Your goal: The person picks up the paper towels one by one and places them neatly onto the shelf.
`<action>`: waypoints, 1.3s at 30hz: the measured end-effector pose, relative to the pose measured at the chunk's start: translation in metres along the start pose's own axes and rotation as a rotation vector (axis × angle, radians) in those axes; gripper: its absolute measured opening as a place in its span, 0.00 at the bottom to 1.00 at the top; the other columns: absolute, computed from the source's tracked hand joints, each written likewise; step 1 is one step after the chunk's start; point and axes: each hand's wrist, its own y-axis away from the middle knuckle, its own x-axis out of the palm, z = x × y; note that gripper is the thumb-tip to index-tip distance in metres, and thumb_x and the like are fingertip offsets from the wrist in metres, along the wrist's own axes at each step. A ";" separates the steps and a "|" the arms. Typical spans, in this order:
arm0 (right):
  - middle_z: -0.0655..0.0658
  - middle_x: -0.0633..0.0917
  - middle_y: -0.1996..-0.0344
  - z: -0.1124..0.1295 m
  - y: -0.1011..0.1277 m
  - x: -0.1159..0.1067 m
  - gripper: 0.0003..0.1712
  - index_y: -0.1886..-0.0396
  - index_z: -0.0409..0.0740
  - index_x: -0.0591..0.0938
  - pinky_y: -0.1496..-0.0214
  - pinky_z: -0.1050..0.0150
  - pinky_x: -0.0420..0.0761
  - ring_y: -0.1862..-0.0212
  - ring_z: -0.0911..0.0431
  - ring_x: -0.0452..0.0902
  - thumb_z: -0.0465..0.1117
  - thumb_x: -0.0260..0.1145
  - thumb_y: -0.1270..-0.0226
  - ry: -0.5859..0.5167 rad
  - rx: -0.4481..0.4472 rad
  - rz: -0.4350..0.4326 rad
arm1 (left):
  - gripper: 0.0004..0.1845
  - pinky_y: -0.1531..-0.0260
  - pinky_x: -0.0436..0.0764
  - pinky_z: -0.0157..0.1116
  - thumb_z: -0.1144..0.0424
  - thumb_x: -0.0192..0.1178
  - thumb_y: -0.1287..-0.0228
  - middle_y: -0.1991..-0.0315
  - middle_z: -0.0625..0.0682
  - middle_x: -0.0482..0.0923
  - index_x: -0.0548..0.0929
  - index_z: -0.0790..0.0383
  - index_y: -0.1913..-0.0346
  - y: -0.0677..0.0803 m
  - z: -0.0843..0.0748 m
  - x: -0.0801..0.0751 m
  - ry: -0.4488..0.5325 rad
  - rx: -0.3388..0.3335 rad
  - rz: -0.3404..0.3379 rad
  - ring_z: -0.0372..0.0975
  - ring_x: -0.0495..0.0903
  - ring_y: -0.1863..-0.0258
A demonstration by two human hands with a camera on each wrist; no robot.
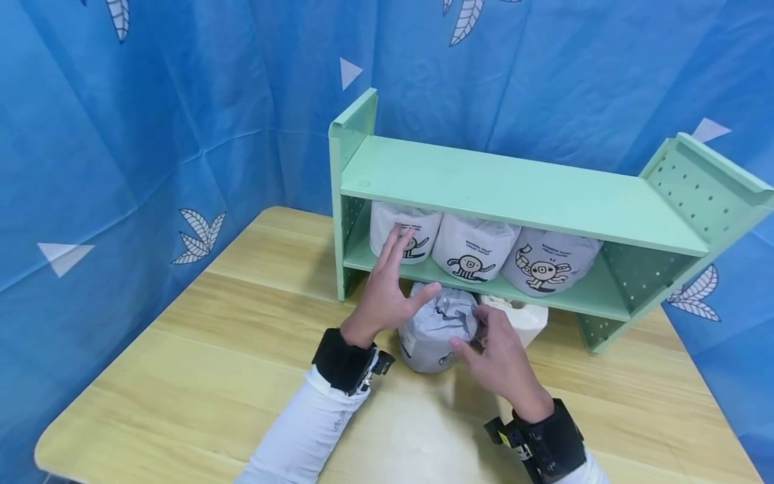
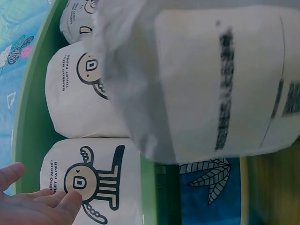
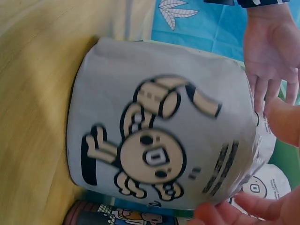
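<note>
A toilet paper roll in grey wrapping [image 1: 426, 343] stands upright on the table before the shelf, its crumpled top facing up. My right hand [image 1: 502, 353] is at its right side, fingertips right at the top edge, thumb spread apart from the fingers. In the right wrist view the roll [image 3: 154, 126] shows its printed cartoon figure. My left hand [image 1: 387, 296] reaches over the roll's left side with straight fingers pointing at the shelf and thumb stretched over the top. The left wrist view has the same roll [image 2: 201, 84] large, with the left fingers [image 2: 61, 204] apart from it.
A green shelf unit [image 1: 520, 188] stands at the back of the wooden table [image 1: 199, 376]. Three wrapped toilet paper rolls [image 1: 478, 249] sit side by side on its lower board. Under that board, right of the grey roll, is a white-topped object [image 1: 529, 319]. Blue curtains [image 1: 181, 101] hang behind.
</note>
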 end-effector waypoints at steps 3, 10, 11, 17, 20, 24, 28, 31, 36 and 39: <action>0.36 0.75 0.56 0.000 -0.001 0.001 0.39 0.38 0.26 0.68 0.59 0.53 0.79 0.59 0.47 0.74 0.43 0.73 0.42 0.002 0.003 -0.013 | 0.48 0.39 0.58 0.65 0.47 0.66 0.44 0.23 0.57 0.43 0.54 0.58 0.25 0.000 0.002 0.000 -0.014 0.015 -0.014 0.55 0.52 0.28; 0.26 0.69 0.39 -0.004 -0.002 0.007 0.26 0.56 0.32 0.72 0.43 0.40 0.73 0.43 0.34 0.71 0.43 0.74 0.45 -0.085 -0.013 0.004 | 0.44 0.39 0.65 0.59 0.49 0.65 0.42 0.29 0.61 0.56 0.59 0.65 0.28 -0.001 0.008 -0.003 -0.028 0.069 -0.115 0.54 0.62 0.33; 0.26 0.68 0.38 -0.005 -0.002 0.008 0.26 0.56 0.32 0.71 0.41 0.40 0.72 0.41 0.33 0.70 0.42 0.74 0.45 -0.117 -0.012 0.012 | 0.43 0.40 0.67 0.57 0.50 0.65 0.42 0.31 0.63 0.59 0.60 0.67 0.29 -0.002 0.010 -0.005 -0.030 0.088 -0.157 0.54 0.64 0.35; 0.35 0.75 0.52 -0.011 -0.003 0.011 0.42 0.37 0.27 0.63 0.48 0.49 0.78 0.52 0.46 0.74 0.41 0.73 0.46 -0.270 -0.018 0.024 | 0.35 0.46 0.76 0.50 0.61 0.66 0.42 0.44 0.68 0.71 0.64 0.77 0.37 -0.005 0.026 -0.022 0.038 0.164 -0.476 0.56 0.72 0.45; 0.36 0.73 0.52 -0.012 -0.003 0.014 0.45 0.34 0.27 0.65 0.51 0.47 0.77 0.54 0.47 0.72 0.44 0.73 0.47 -0.268 -0.045 0.026 | 0.33 0.48 0.76 0.50 0.63 0.66 0.42 0.46 0.68 0.71 0.64 0.78 0.40 -0.005 0.032 -0.031 0.075 0.147 -0.600 0.57 0.72 0.46; 0.31 0.69 0.42 -0.014 -0.002 0.018 0.40 0.41 0.28 0.70 0.44 0.39 0.73 0.45 0.37 0.70 0.45 0.74 0.49 -0.300 -0.065 0.037 | 0.32 0.49 0.75 0.48 0.61 0.65 0.41 0.46 0.67 0.70 0.65 0.76 0.41 -0.005 0.043 -0.039 0.032 0.087 -0.711 0.55 0.71 0.47; 0.28 0.61 0.33 -0.019 -0.002 0.021 0.48 0.35 0.31 0.63 0.36 0.34 0.62 0.35 0.31 0.60 0.49 0.74 0.51 -0.358 -0.048 0.065 | 0.32 0.49 0.74 0.48 0.60 0.66 0.41 0.45 0.66 0.69 0.66 0.74 0.40 -0.006 0.055 -0.041 -0.025 0.030 -0.763 0.53 0.71 0.47; 0.28 0.58 0.31 -0.024 -0.002 0.024 0.60 0.26 0.39 0.53 0.35 0.32 0.57 0.33 0.31 0.57 0.52 0.76 0.53 -0.429 -0.003 0.112 | 0.33 0.49 0.74 0.49 0.61 0.66 0.41 0.44 0.66 0.69 0.66 0.73 0.38 -0.008 0.063 -0.042 -0.031 -0.013 -0.744 0.54 0.71 0.47; 0.31 0.52 0.26 -0.032 -0.002 0.029 0.74 0.22 0.51 0.43 0.37 0.26 0.48 0.30 0.30 0.49 0.61 0.80 0.61 -0.475 0.054 0.164 | 0.33 0.49 0.75 0.48 0.60 0.65 0.38 0.42 0.64 0.70 0.65 0.69 0.34 -0.008 0.071 -0.041 -0.038 -0.094 -0.667 0.53 0.73 0.46; 0.32 0.52 0.26 -0.034 -0.003 0.032 0.78 0.21 0.56 0.40 0.36 0.27 0.46 0.30 0.31 0.50 0.55 0.84 0.66 -0.489 0.071 0.179 | 0.30 0.51 0.77 0.48 0.61 0.64 0.38 0.44 0.64 0.73 0.67 0.68 0.35 -0.007 0.074 -0.040 -0.036 -0.121 -0.653 0.53 0.75 0.49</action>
